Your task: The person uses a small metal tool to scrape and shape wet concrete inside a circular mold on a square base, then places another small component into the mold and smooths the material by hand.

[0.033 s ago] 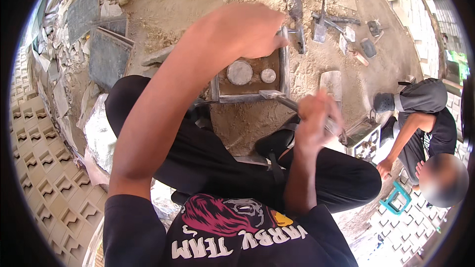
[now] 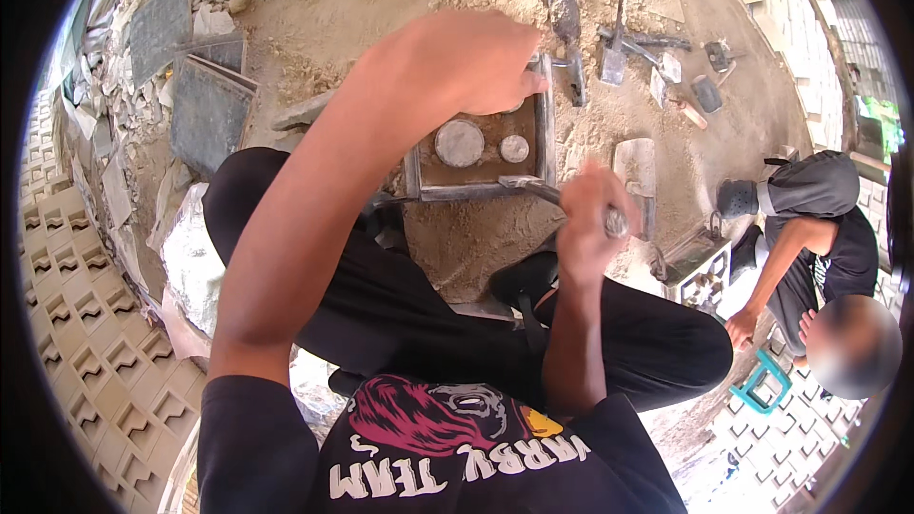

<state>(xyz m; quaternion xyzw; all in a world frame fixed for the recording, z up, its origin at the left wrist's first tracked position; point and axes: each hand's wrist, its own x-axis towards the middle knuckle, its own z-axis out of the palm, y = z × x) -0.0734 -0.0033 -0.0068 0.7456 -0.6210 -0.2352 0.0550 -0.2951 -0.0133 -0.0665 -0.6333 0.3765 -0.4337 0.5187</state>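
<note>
A square metal frame [image 2: 457, 192] stands on the ground between my legs, packed with brown sand [image 2: 482, 169]. In the sand sit a large round grey disc [image 2: 459, 144] and a smaller one [image 2: 514, 148]. My left hand [image 2: 486, 62] reaches over the frame's far side with bent fingers. It looks closed, but its grip is hidden under the hand. My right hand [image 2: 592, 214] is wrapped round a small metal trowel [image 2: 538, 187]. The trowel's flat tip touches or hovers over the frame's near right edge; I cannot tell which.
Beyond the frame lie a trowel [image 2: 566, 14], a flat-bladed tool [image 2: 617, 48] and several other hand tools. Dark slabs [image 2: 208, 114] and rubble are at the left. On the right, another person [image 2: 824, 238] sits beside a metal box [image 2: 700, 266] and a teal stool [image 2: 762, 383].
My right hand has shifted slightly left and farther from me, turning the trowel's handle a little. My left hand has moved slightly left over the frame.
</note>
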